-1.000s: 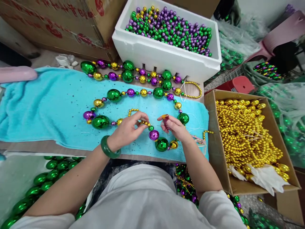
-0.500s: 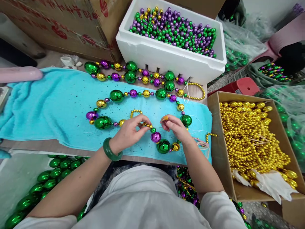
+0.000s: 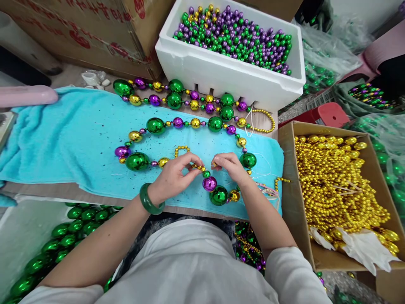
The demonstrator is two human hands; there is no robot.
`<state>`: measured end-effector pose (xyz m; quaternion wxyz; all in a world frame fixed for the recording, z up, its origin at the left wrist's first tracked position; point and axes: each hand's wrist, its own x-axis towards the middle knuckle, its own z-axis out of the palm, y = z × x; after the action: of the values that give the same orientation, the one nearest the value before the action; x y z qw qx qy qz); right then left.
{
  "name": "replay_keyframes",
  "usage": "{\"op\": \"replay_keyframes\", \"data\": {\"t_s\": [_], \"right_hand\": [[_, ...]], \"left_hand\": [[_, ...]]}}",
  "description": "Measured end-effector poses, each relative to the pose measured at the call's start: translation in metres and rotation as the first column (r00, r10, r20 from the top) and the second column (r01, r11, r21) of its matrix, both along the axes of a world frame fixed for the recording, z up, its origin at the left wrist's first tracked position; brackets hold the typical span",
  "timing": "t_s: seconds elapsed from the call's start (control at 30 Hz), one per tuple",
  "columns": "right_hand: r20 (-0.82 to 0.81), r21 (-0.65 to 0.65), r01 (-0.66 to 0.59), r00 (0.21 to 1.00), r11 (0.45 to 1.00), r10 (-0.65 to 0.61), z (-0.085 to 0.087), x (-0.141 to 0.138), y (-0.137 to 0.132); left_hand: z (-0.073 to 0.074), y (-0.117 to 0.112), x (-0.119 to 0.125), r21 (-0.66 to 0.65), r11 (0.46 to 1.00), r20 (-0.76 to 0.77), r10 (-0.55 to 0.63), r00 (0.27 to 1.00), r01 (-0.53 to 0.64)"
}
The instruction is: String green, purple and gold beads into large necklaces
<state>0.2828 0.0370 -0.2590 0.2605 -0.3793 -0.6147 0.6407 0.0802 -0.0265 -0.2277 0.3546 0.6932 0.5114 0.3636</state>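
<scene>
A big-bead necklace of green, purple and gold balls lies in a loop on the turquoise towel. My left hand, a green bangle on its wrist, pinches a short strand of small gold beads near the loop's front. My right hand is closed on a small orange-tipped object I cannot make out, right beside the left fingertips. A purple ball and a green ball of the necklace sit just below both hands.
A second finished necklace lies behind, against a white foam box full of mixed beads. A cardboard box of gold bead strands stands at right. Large green balls fill a bin at lower left. Cardboard cartons stand at the back.
My right hand has moved left and down toward the left fingertips; the orange-tipped object, clearly seen before, is now mostly hidden in the fingers. The left hand stays pinched on the gold strand.
</scene>
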Motion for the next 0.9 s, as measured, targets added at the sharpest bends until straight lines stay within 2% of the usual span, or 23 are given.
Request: {"op": "replay_keyframes", "data": {"t_s": [0.23, 0.5, 0.9], "right_hand": [[-0.011, 0.03, -0.076, 0.997, 0.997, 0.076, -0.0014, -0.0009, 0.0014], [-0.008, 0.079, -0.12, 0.993, 0.99, 0.121, -0.001, -0.0026, 0.0044], [-0.012, 0.141, -0.125, 0.992, 0.982, 0.128, 0.0024, -0.0011, 0.0064]], "left_hand": [[-0.0032, -0.0018, 0.0024, 0.024, 1.0, 0.079, 0.006, 0.997, -0.008], [-0.0052, -0.0031, 0.0037, 0.028, 0.999, 0.075, 0.014, 0.997, -0.016], [-0.0059, -0.0042, 0.0035, 0.017, 1.0, 0.087, 0.01, 0.996, -0.012]]}}
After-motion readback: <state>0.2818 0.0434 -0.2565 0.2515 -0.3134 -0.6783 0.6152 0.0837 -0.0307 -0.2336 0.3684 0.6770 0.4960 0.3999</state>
